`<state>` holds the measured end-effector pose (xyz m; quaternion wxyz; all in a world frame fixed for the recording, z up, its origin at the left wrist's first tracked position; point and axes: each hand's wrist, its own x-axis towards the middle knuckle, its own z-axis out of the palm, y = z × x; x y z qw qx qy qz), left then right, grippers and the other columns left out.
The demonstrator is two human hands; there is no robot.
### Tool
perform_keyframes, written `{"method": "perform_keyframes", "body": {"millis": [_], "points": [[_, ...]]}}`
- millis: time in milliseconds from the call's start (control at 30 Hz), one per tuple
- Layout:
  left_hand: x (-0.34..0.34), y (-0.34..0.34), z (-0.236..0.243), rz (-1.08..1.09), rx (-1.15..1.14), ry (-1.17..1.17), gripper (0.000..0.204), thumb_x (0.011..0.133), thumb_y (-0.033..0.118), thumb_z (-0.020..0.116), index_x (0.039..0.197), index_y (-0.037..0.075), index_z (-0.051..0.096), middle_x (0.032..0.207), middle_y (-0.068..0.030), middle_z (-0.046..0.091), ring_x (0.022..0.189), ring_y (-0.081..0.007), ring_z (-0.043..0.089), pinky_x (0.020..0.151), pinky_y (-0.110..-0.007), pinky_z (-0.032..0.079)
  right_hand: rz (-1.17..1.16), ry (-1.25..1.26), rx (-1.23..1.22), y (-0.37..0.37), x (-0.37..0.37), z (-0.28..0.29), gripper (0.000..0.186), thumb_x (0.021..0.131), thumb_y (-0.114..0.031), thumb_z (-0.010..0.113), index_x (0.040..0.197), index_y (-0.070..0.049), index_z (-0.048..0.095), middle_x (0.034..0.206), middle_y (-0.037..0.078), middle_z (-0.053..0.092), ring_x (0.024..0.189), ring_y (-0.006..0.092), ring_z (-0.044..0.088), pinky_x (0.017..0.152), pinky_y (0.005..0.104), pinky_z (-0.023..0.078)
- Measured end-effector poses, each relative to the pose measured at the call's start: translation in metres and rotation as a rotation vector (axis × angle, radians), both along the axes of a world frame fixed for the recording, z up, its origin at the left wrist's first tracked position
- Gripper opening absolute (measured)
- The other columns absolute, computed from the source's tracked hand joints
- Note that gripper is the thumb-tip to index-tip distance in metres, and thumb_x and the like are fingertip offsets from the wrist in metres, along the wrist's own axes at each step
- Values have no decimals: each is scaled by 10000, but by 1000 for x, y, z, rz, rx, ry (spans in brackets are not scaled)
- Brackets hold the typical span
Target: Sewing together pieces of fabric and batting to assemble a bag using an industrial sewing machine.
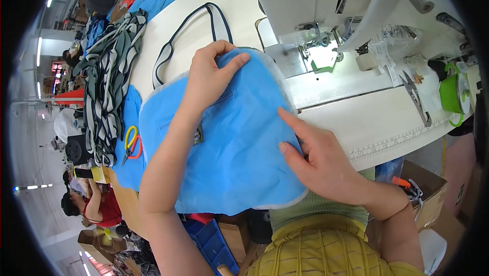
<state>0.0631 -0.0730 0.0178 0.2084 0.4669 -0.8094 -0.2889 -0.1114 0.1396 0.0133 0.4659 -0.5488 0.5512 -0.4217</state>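
A large blue fabric bag panel (239,138), with fuzzy whitish edges and a few wrinkles, lies over the front of the white sewing table (173,26) and hangs toward my lap. My left hand (216,72) is closed over its top edge, thumb on the blue face and fingers curled behind. At the panel's right edge is my right hand (323,159), thumb and index finger on the blue cloth, its other fingers mostly hidden. A navy and white strap (216,19) loops out beyond the top edge. The lit sewing machine needle area (321,54) stands just right of the panel's top.
Yellow and red-handled snips (131,146) lie on blue cloth at left, beside a pile of dark green and white straps (109,82). Metal scissors (417,98) and a green cup (452,92) are at right. A person in red (104,207) sits at lower left.
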Motion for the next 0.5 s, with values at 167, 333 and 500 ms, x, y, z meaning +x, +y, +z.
{"method": "perform_keyframes", "body": {"millis": [167, 333, 500], "points": [[-1, 2, -7, 59, 140, 209, 200, 881, 174, 813, 928, -14, 762, 767, -77, 723, 662, -122, 625, 636, -285, 511, 10, 19, -8, -1, 0, 2, 517, 972, -96, 623, 1419, 135, 503, 1077, 319, 677, 917, 474, 669, 828, 530, 523], [-8, 7, -6, 137, -10, 82, 203, 855, 167, 828, 906, -19, 762, 745, -66, 711, 654, -117, 619, 626, -284, 512, 2, 26, 9, 0, 0, 2, 523, 964, -85, 621, 1421, 137, 500, 1049, 314, 680, 886, 469, 669, 803, 533, 519], [-1, 0, -6, 119, 9, 151, 202, 834, 149, 841, 904, -21, 759, 759, -77, 723, 655, -130, 626, 632, -288, 519, -5, 20, -9, 1, 1, 2, 518, 955, -69, 614, 1417, 137, 504, 1019, 312, 681, 851, 466, 669, 775, 533, 519]]}}
